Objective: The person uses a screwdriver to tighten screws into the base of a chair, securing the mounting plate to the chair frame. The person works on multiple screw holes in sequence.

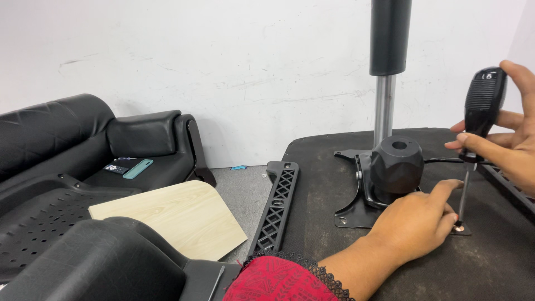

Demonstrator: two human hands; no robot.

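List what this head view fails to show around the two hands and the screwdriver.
- Screw head: hidden under the screwdriver tip and left hand fingertips.
- Right hand: cut off by the right edge.
- Mechanism plate: its near right part hidden behind the left hand.
- Gas-lift column: top cut off by the upper edge.
- Items on the sofa seat: too small to identify.

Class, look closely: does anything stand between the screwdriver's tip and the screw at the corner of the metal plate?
Nothing visible does: the screwdriver stands upright, tip on the screw, steadied by left hand fingertips.
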